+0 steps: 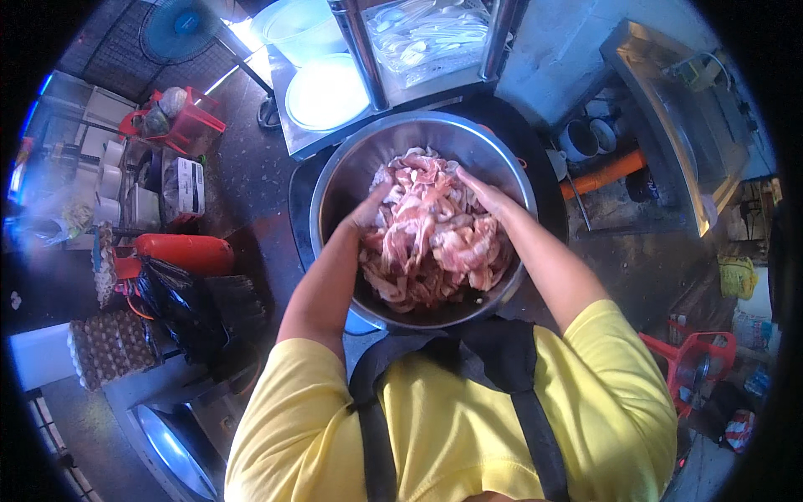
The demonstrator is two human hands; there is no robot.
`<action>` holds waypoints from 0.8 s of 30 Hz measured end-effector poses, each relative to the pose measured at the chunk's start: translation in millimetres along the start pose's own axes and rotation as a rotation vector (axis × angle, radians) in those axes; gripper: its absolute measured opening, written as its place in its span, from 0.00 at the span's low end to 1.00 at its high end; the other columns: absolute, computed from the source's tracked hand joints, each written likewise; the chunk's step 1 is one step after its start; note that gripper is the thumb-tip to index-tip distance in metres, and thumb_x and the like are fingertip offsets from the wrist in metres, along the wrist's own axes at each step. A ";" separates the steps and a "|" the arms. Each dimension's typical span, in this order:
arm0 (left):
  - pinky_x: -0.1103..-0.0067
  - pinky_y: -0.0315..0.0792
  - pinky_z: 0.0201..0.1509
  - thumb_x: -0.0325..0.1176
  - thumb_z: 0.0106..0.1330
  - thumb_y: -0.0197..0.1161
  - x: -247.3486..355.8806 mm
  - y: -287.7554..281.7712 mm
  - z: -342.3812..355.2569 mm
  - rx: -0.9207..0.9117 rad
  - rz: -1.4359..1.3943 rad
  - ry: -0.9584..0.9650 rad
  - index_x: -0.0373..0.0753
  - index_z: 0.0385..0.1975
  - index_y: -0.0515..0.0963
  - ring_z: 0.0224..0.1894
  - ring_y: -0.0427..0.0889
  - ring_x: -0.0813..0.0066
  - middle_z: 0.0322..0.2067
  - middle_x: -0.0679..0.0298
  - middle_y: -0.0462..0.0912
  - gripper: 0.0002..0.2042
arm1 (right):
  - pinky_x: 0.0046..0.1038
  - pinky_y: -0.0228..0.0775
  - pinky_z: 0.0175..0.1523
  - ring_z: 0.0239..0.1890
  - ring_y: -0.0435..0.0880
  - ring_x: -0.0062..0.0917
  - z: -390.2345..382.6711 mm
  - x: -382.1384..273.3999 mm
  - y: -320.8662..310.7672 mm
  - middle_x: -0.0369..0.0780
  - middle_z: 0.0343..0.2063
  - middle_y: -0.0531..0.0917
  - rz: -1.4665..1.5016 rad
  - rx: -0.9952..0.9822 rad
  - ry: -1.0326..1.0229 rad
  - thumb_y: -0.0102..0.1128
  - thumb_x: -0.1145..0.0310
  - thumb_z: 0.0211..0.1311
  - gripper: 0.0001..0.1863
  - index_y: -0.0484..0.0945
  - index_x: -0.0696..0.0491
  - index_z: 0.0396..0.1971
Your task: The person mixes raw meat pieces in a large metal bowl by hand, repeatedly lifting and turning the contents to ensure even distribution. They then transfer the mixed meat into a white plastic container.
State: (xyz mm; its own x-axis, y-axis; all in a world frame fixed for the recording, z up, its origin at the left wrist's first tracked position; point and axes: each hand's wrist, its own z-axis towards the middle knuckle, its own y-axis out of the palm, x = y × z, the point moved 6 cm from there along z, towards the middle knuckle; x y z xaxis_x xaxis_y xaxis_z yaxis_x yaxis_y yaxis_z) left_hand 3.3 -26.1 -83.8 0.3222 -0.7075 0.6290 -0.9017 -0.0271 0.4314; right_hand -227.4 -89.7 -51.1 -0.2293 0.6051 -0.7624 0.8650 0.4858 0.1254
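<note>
A large steel bowl [336, 171] stands right in front of me, heaped with raw meat strips [431, 238], pink with pale fat. My left hand [370, 207] presses into the heap from the left, its fingertips hidden among the strips. On the opposite side, my right hand [483, 192] reaches over the far right of the heap, its fingers partly buried too. Between them the two hands clasp a mound of the meat. Both forearms are bare below yellow sleeves.
Behind the bowl, a metal stand holds a round white lid [328, 92] and a basket of pale plastic cutlery [428, 38]. Left are a red gas cylinder [186, 253], a black plastic bag [177, 305] and egg trays [110, 350]. A red chair [698, 350] stands right.
</note>
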 end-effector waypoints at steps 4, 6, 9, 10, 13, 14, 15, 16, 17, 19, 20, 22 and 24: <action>0.68 0.79 0.51 0.50 0.66 0.57 -8.4 51.9 -4.6 -0.235 -0.384 -0.127 0.36 0.55 0.71 0.47 0.82 0.64 0.50 0.53 0.78 0.26 | 0.43 0.66 0.58 0.59 0.71 0.26 -1.8 18.3 -0.5 0.36 0.60 0.72 0.176 -0.134 0.131 0.55 0.37 0.58 0.37 0.63 0.38 0.65; 0.68 0.78 0.51 0.48 0.65 0.59 2.4 64.1 -11.0 -0.283 -0.339 -0.044 0.35 0.55 0.71 0.47 0.82 0.64 0.49 0.53 0.79 0.25 | 0.39 0.69 0.56 0.56 0.74 0.25 -5.2 15.2 3.6 0.35 0.57 0.73 0.225 -0.148 0.069 0.57 0.43 0.59 0.34 0.64 0.39 0.64; 0.69 0.78 0.51 0.44 0.62 0.62 18.3 75.1 -31.2 -0.313 -0.251 0.107 0.35 0.53 0.72 0.46 0.82 0.64 0.47 0.54 0.80 0.24 | 0.35 0.72 0.57 0.52 0.78 0.23 -29.6 -13.8 17.5 0.34 0.52 0.77 0.408 -0.204 -0.081 0.64 0.59 0.59 0.28 0.68 0.45 0.59; 0.69 0.78 0.51 0.43 0.62 0.63 24.3 77.8 -37.5 -0.314 -0.215 0.152 0.35 0.53 0.72 0.46 0.82 0.64 0.46 0.54 0.80 0.24 | 0.34 0.71 0.57 0.51 0.78 0.23 -38.3 -30.2 24.4 0.35 0.51 0.77 0.435 -0.247 -0.117 0.65 0.61 0.58 0.28 0.69 0.46 0.58; 0.69 0.78 0.50 0.39 0.60 0.65 38.8 75.4 -52.3 -0.280 -0.111 0.233 0.34 0.52 0.73 0.46 0.82 0.63 0.44 0.55 0.81 0.23 | 0.30 0.71 0.58 0.51 0.78 0.23 -53.2 -59.8 34.2 0.35 0.48 0.78 0.540 -0.343 -0.209 0.69 0.69 0.51 0.30 0.69 0.50 0.56; 0.70 0.78 0.50 0.38 0.59 0.66 43.3 70.5 -57.3 -0.251 -0.071 0.239 0.34 0.52 0.73 0.46 0.82 0.63 0.44 0.55 0.82 0.23 | 0.29 0.71 0.57 0.51 0.78 0.23 -55.9 -70.0 33.4 0.35 0.48 0.77 0.488 -0.322 -0.274 0.69 0.69 0.51 0.31 0.69 0.50 0.56; 0.68 0.80 0.49 0.29 0.54 0.69 48.5 61.0 -61.6 -0.228 -0.024 0.180 0.33 0.53 0.72 0.45 0.82 0.62 0.45 0.55 0.80 0.25 | 0.28 0.70 0.57 0.50 0.78 0.22 -63.1 -85.5 38.0 0.35 0.48 0.77 0.436 -0.307 -0.336 0.69 0.70 0.50 0.31 0.68 0.51 0.56; 0.69 0.80 0.48 0.27 0.53 0.69 59.0 69.5 -72.2 -0.250 -0.022 0.250 0.32 0.52 0.71 0.45 0.83 0.63 0.44 0.55 0.81 0.25 | 0.27 0.70 0.57 0.50 0.78 0.22 -72.7 -99.1 40.7 0.35 0.48 0.77 0.387 -0.280 -0.393 0.69 0.70 0.50 0.32 0.68 0.52 0.57; 0.70 0.79 0.48 0.25 0.52 0.69 70.3 77.8 -84.5 -0.271 -0.021 0.320 0.31 0.52 0.71 0.44 0.83 0.64 0.44 0.56 0.81 0.25 | 0.27 0.69 0.57 0.50 0.77 0.21 -84.8 -115.4 47.4 0.36 0.49 0.76 0.398 -0.346 -0.437 0.70 0.71 0.49 0.33 0.67 0.54 0.57; 0.72 0.79 0.46 0.22 0.49 0.70 81.1 87.3 -101.9 -0.226 -0.034 0.382 0.31 0.52 0.71 0.42 0.83 0.68 0.44 0.57 0.81 0.27 | 0.27 0.67 0.58 0.51 0.75 0.21 -103.5 -130.9 44.5 0.37 0.50 0.75 0.255 -0.349 -0.522 0.71 0.71 0.48 0.34 0.67 0.56 0.57; 0.72 0.79 0.47 0.22 0.49 0.71 80.5 89.8 -111.7 -0.183 0.092 0.398 0.31 0.52 0.71 0.42 0.82 0.69 0.45 0.58 0.81 0.27 | 0.27 0.67 0.59 0.52 0.74 0.22 -116.1 -138.4 46.1 0.37 0.50 0.75 0.158 -0.340 -0.550 0.71 0.70 0.47 0.34 0.67 0.56 0.56; 0.73 0.78 0.47 0.23 0.49 0.72 82.0 108.7 -136.4 -0.121 0.347 0.408 0.33 0.52 0.71 0.43 0.82 0.70 0.45 0.58 0.81 0.27 | 0.29 0.63 0.62 0.56 0.71 0.24 -135.5 -133.8 43.6 0.37 0.53 0.73 -0.110 -0.273 -0.558 0.71 0.71 0.47 0.36 0.65 0.56 0.58; 0.77 0.78 0.43 0.26 0.53 0.68 68.0 116.1 -154.6 -0.125 0.688 0.298 0.35 0.48 0.76 0.40 0.82 0.73 0.41 0.62 0.82 0.20 | 0.29 0.62 0.62 0.56 0.71 0.26 -147.1 -117.9 42.9 0.39 0.53 0.72 -0.421 -0.216 -0.653 0.71 0.70 0.47 0.35 0.66 0.55 0.57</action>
State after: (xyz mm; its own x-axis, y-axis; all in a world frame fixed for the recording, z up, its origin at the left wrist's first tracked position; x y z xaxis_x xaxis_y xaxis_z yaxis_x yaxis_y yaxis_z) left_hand -35.0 31.8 109.0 -0.2208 -0.3144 0.9232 -0.8936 0.4444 -0.0623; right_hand -228.9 -47.4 137.5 -0.1520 -0.1140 -0.9818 0.6433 0.7427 -0.1859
